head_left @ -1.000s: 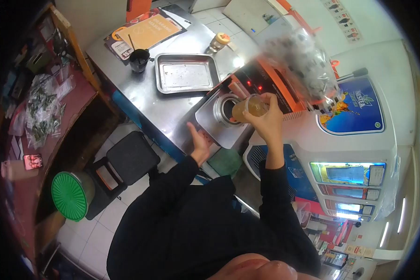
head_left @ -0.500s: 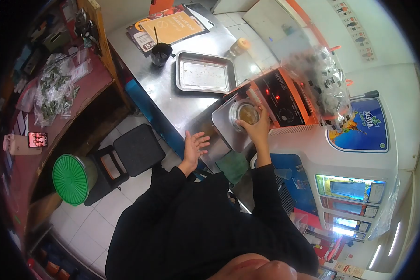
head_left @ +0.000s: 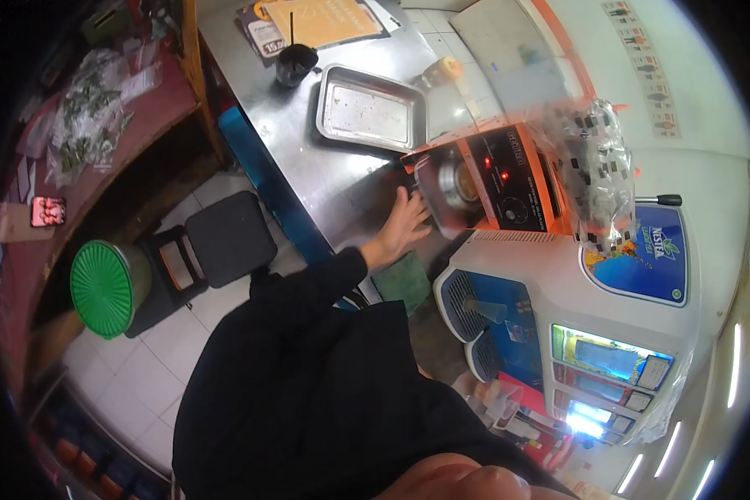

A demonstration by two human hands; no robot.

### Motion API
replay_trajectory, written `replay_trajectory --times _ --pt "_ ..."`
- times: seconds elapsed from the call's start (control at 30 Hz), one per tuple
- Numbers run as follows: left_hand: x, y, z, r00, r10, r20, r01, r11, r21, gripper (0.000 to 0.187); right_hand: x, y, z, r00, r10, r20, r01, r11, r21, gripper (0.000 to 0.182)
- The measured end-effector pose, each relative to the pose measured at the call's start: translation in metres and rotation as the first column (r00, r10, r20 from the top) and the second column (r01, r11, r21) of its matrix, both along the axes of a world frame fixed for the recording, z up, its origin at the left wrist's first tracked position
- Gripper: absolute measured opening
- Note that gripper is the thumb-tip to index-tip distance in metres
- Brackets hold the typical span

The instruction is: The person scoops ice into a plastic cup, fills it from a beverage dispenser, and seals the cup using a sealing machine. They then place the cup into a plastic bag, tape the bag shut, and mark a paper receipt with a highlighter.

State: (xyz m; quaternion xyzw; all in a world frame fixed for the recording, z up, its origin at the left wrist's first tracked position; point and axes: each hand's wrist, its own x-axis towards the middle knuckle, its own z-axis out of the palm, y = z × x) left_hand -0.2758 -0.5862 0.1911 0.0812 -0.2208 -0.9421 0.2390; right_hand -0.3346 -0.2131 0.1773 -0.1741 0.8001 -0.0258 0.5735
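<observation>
Hands, two. Left hand [head_left: 398,227]: open, gripping nothing, fingers spreading and pointing toward the slide [head_left: 450,222]; I am finding its fingertips near the slide's front edge, but cannot tell whether they are touching. Right hand: not showing, so I cannot tell its state.

Cup [head_left: 468,183], one, brownish: sitting in the round holder [head_left: 447,177] on the slide, beneath the front of the orange machine [head_left: 521,185]. I am judging the step in hand to be seating the cup under the machine. A further push would be calling for an open palm squarely on the slide's front, the cup staying level.

Orientation: I am reading the cup as upright, its top facing up, its long axis standing across the slide's flat plate. Blur is hiding the finer detail.

Surroundings: steel pan [head_left: 371,117], lying flat on the counter [head_left: 279,146] beside the machine; black mug [head_left: 296,67], holding a straw [head_left: 292,29]; green cloth [head_left: 402,279], lying near the left hand; dispenser [head_left: 642,333], standing beside the machine, two lit red lamps showing on the machine's panel.
</observation>
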Motion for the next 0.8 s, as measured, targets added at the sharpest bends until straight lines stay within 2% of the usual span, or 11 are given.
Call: replay_trajectory --times 0.07,0.17,0.3,0.33,0.4,0.5,0.57,0.63,0.7,0.77,0.8 --pt "-0.027 -0.011 -0.002 1.000 0.011 -0.011 -0.011 1.000 -0.020 0.111 -0.012 0.012 0.009 0.973 -0.117 0.199 0.106 0.992 0.063 0.058" --pt "-0.060 -0.027 -0.008 0.997 -0.004 -0.079 0.005 1.000 0.006 0.109 -0.032 0.012 0.031 0.925 -0.215 0.313 0.204 0.977 0.070 0.060" --pt "-0.084 -0.032 -0.009 0.992 0.002 -0.126 -0.003 1.000 -0.002 0.109 -0.060 -0.015 0.073 0.966 -0.158 0.204 0.193 0.968 -0.161 0.061" --pt "-0.085 -0.031 -0.010 0.991 0.002 -0.131 -0.002 1.000 0.000 0.109 -0.065 -0.029 0.091 0.982 -0.125 0.141 0.161 0.943 -0.290 0.061" --pt "-0.083 -0.027 -0.013 0.996 0.032 -0.089 -0.024 0.996 0.084 0.105 -0.058 -0.069 0.142 0.988 -0.132 0.086 0.155 0.898 -0.412 0.061" --pt "-0.076 -0.025 -0.010 0.994 0.041 -0.099 -0.033 0.996 0.082 0.104 -0.063 -0.116 0.207 0.999 -0.036 0.003 0.033 0.881 -0.472 0.069" --pt "-0.068 -0.024 -0.007 0.994 0.037 -0.106 -0.031 0.998 0.061 0.103 -0.056 -0.149 0.255 0.999 -0.005 -0.044 -0.024 0.780 -0.625 0.062" --pt "-0.062 -0.024 -0.006 0.993 0.034 -0.110 -0.029 0.998 0.047 0.103 -0.055 -0.171 0.293 0.984 0.008 -0.179 -0.134 0.698 -0.704 0.062" --pt "-0.063 -0.024 -0.009 0.990 0.028 -0.136 -0.029 1.000 -0.006 0.102 -0.071 -0.183 0.324 0.901 -0.073 -0.427 -0.312 0.575 -0.757 0.061" --pt "-0.068 -0.023 -0.014 0.992 0.034 -0.124 -0.033 0.999 0.012 0.102 -0.103 -0.211 0.351 0.692 -0.234 -0.683 -0.636 0.248 -0.731 0.057" --pt "-0.070 -0.023 -0.016 0.992 0.036 -0.120 -0.035 0.999 0.009 0.102 -0.090 -0.239 0.365 0.668 -0.370 -0.645 -0.629 0.182 -0.756 0.055"
